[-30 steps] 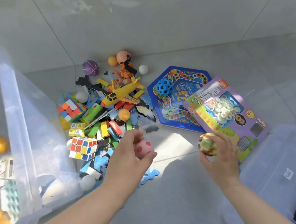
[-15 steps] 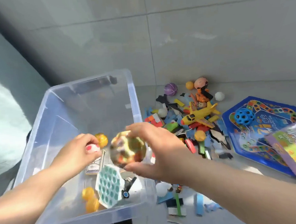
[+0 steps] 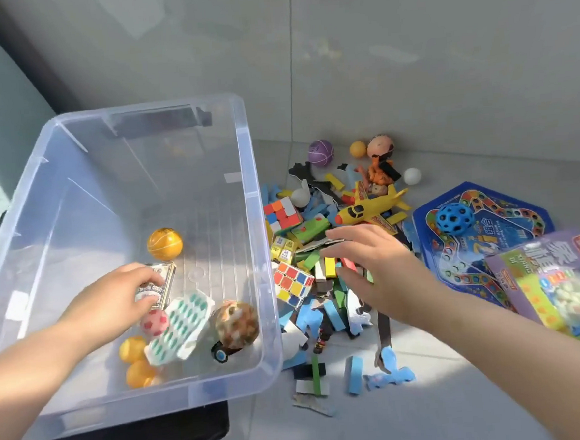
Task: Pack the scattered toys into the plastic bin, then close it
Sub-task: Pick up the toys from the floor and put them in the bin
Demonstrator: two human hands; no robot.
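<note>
The clear plastic bin point(image 3: 253, 201) stands open on the left of the floor. Inside it lie a pink ball point(image 3: 154, 322), a mottled orange-green ball point(image 3: 237, 326), a yellow ball point(image 3: 164, 243), a card box point(image 3: 161, 286), a white pop toy with green bubbles point(image 3: 179, 327) and two small orange balls point(image 3: 133, 359). My left hand point(image 3: 115, 300) is inside the bin just above the pink ball, fingers loose, holding nothing. My right hand point(image 3: 370, 265) hovers open over the toy pile point(image 3: 318, 252) to the right of the bin, near a cube puzzle point(image 3: 292, 282).
A yellow toy plane point(image 3: 370, 209), a second cube puzzle point(image 3: 281, 213), a purple ball point(image 3: 320, 152) and foam pieces lie in the pile. A blue game board point(image 3: 482, 237) with a blue holed ball point(image 3: 454, 221) and a purple boxed game point(image 3: 557, 276) sit at right. Wall behind.
Both balls have left my hands and now lie in the bin. My right hand has moved right, out of the bin, over the toy pile. My left hand has dropped lower inside the bin.
</note>
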